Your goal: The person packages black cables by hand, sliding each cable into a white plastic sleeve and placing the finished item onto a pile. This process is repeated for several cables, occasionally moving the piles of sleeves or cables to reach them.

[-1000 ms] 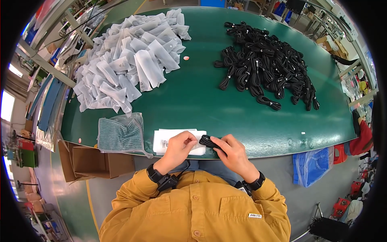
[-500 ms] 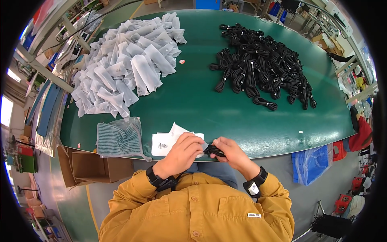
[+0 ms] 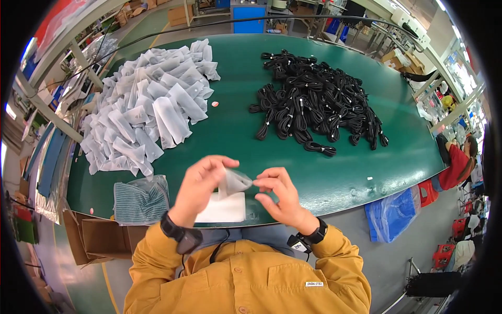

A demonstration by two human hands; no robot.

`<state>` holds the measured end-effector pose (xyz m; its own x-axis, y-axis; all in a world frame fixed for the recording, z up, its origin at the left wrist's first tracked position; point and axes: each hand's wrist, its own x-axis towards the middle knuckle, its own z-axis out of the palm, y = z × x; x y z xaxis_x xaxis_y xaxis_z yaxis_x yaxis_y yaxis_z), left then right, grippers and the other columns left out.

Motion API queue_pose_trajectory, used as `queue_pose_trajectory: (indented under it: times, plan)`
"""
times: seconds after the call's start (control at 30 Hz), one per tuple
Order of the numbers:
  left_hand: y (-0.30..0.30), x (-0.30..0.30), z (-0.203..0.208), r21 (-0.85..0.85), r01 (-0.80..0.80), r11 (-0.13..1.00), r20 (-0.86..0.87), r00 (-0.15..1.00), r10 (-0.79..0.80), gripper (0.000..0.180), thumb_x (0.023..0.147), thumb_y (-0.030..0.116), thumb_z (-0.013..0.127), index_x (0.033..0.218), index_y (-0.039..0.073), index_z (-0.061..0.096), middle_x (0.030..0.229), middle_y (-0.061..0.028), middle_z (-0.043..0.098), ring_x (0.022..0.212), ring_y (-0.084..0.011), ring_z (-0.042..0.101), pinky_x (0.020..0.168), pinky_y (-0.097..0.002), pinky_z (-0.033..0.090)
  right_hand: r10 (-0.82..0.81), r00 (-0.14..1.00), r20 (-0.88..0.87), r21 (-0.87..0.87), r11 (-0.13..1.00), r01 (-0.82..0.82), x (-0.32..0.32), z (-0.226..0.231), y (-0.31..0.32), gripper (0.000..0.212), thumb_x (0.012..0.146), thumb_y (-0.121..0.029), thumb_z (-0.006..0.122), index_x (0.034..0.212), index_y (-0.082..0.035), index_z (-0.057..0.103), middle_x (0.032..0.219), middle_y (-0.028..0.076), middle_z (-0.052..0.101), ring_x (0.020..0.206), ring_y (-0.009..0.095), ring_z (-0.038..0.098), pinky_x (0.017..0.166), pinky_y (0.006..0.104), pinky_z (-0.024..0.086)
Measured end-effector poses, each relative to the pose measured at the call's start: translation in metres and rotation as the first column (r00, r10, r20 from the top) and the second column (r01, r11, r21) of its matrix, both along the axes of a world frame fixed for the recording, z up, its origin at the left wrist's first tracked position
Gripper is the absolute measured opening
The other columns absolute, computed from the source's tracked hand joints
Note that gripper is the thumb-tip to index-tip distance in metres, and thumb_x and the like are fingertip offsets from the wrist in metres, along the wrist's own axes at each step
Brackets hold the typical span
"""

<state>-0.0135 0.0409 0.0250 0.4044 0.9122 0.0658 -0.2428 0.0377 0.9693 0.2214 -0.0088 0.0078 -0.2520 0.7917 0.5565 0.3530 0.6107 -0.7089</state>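
A small translucent plastic bag (image 3: 233,182) is held up above the table's near edge, slightly blurred. My left hand (image 3: 201,180) grips it at its left side. My right hand (image 3: 280,199) is at the bag's right end, its forefinger tip touching or almost touching it, thumb and fingers apart. Whether anything lies inside the bag cannot be made out. Below it a stack of flat white bags or sheets (image 3: 225,210) rests on the green table (image 3: 230,141), partly covered by my left hand and the bag.
At the far left lies a heap of filled frosted bags (image 3: 151,99). A pile of coiled black cables (image 3: 324,99) sits at centre right. A striped teal cloth in clear plastic (image 3: 140,201) lies left of my hands. Below stands an open cardboard box (image 3: 107,238); a person (image 3: 457,162) is at far right.
My hands have moved apart and up from the table edge. The black cable bundle between them is no longer visible; the translucent bag now shows there. The whole view has shifted.
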Motion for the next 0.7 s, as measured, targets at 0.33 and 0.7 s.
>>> queue_pose_trajectory:
  times: [0.33,0.7]
  plan:
    - [0.036,-0.053,0.032,0.678,-0.221,0.701,-0.414,0.674,0.612,0.023,0.091,0.014,0.066,0.112,0.004,0.065,0.110,-0.0083,0.066,0.100,-0.0200,0.062,0.085,-0.0310,0.050,-0.641,0.454,0.619,0.373,0.748,0.549,0.168,-0.058,0.061,0.038,0.083,-0.004,0.066,0.120,-0.007,0.059,0.110,0.015,0.060,0.106,0.038,0.058,0.087,0.0443,0.051]
    - [-0.055,0.010,-0.084,0.640,0.192,0.744,-0.630,0.686,0.365,0.016,0.082,0.007,0.075,0.093,0.004,0.065,0.089,-0.0108,0.061,0.083,-0.0297,0.061,0.071,-0.0352,0.050,-0.300,0.847,0.439,-0.112,0.917,0.383,0.081,-0.060,0.010,0.031,0.089,-0.007,0.063,0.119,-0.002,0.061,0.097,0.017,0.061,0.083,0.039,0.062,0.070,0.0453,0.051]
